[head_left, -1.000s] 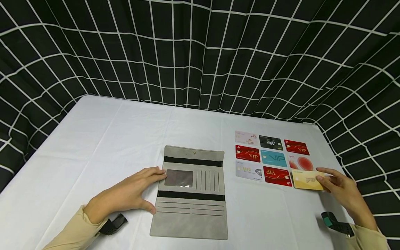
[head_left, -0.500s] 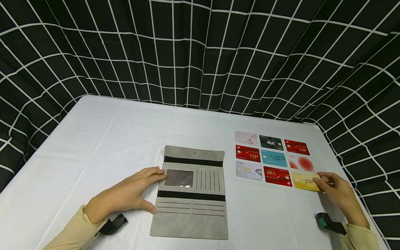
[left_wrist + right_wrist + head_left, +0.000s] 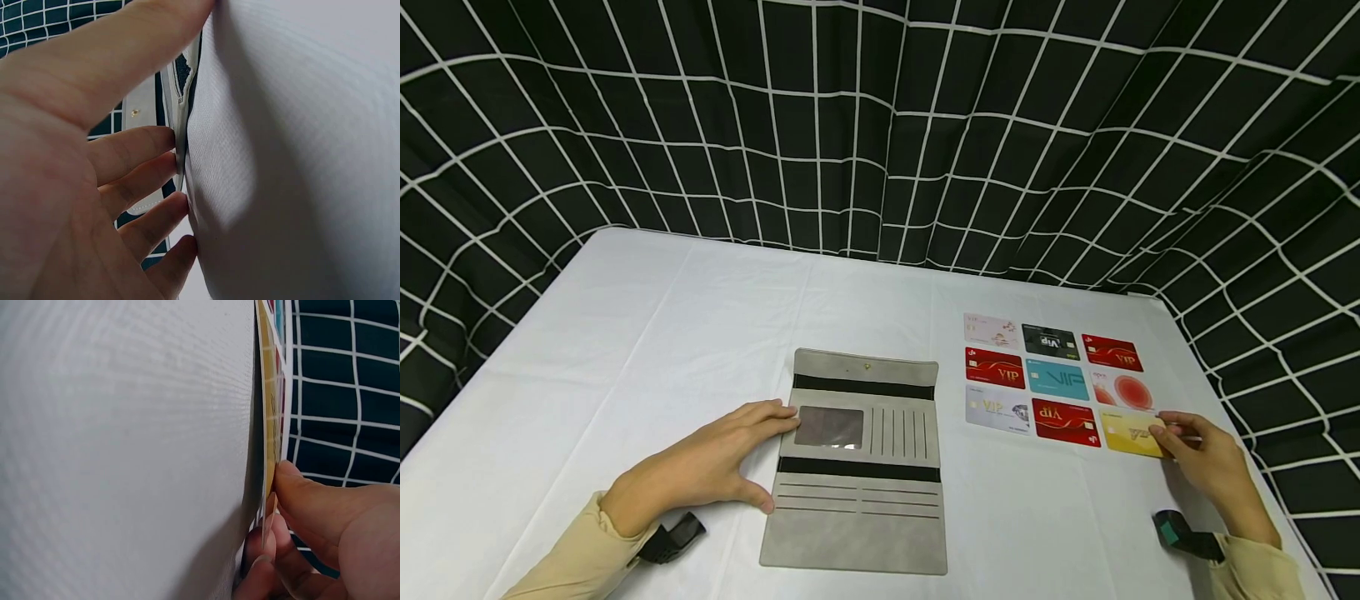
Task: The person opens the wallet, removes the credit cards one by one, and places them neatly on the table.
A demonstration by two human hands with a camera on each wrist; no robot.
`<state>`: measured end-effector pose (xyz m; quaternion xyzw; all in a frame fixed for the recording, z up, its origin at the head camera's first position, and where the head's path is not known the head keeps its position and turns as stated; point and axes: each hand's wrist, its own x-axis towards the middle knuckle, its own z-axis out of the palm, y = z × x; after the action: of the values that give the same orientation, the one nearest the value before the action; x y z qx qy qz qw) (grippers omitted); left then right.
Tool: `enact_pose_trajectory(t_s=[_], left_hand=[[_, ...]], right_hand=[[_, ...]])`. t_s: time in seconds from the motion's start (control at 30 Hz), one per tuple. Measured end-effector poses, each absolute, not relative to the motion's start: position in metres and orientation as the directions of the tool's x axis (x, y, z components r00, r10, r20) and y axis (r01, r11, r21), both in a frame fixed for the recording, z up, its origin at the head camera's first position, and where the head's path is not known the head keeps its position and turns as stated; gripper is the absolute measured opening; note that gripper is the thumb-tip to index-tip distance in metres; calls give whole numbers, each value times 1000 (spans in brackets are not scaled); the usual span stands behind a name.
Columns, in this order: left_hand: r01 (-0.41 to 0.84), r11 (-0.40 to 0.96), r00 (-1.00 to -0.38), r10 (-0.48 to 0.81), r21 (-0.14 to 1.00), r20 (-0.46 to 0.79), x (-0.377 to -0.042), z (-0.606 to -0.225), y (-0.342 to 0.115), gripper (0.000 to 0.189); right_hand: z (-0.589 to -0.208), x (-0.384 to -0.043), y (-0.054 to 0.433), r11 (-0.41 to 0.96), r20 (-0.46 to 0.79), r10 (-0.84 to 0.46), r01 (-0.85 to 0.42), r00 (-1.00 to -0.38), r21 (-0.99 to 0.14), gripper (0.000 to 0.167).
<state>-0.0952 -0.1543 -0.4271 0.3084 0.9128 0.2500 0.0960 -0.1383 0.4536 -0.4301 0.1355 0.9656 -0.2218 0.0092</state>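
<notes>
A grey wallet [image 3: 857, 546] lies unfolded on the white table, its slots and clear window facing up. My left hand [image 3: 707, 462] rests at its left edge, fingers spread and touching the border; the left wrist view shows the fingertips against the wallet's thin edge. On the right, my right hand [image 3: 1206, 467] pinches the right end of a gold card [image 3: 1127, 432]. In the right wrist view the thumb presses on top of the gold card [image 3: 270, 394] and fingers are under it, with a narrow dark gap between card and cloth.
Several other cards lie in rows beside the gold one: a red card [image 3: 1066, 422], a silver card [image 3: 997, 408], a teal card [image 3: 1057, 380] and a black card [image 3: 1050, 342] among them. A black curtain with white grid lines [image 3: 880, 125] hangs behind the table [image 3: 647, 333].
The gold card has shifted slightly left and lies flatter beside the red card, below the card with pink circles. My right hand moved left with it; my left hand stayed put.
</notes>
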Motion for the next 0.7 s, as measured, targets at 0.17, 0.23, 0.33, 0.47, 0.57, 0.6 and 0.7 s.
enact_pose_trajectory(t_s=[0.17,0.23,0.33,0.47,0.57,0.6,0.7], left_hand=[[515,685,-791,611,516,-22,-95,-427,-155,98],[516,684,-791,612,516,-21,-95,-427,-155,98],[519,682,-789,614,515,-17,-96,-428,-155,98],[523,679,-788,616,515,-13,-96,-428,-155,98],[521,682,-788,615,514,-17,-95,-428,-155,98],[521,682,-788,615,513,-18,-95,-428,-155,98],[519,686,-789,614,510,-22,-95,-427,-156,98]], right_hand=[[-430,-138,451,852,-92,277,289,-956,-437,54],[-430,-138,450,850,-91,276,287,-957,-441,52],[-429,-138,449,850,-91,272,284,-958,-444,51],[-427,-137,447,852,-89,265,276,-960,-444,51],[-426,-136,444,851,-84,256,265,-963,-452,51],[-425,-136,443,852,-79,250,258,-965,-456,51],[-423,-136,438,850,-67,239,242,-969,-468,52]])
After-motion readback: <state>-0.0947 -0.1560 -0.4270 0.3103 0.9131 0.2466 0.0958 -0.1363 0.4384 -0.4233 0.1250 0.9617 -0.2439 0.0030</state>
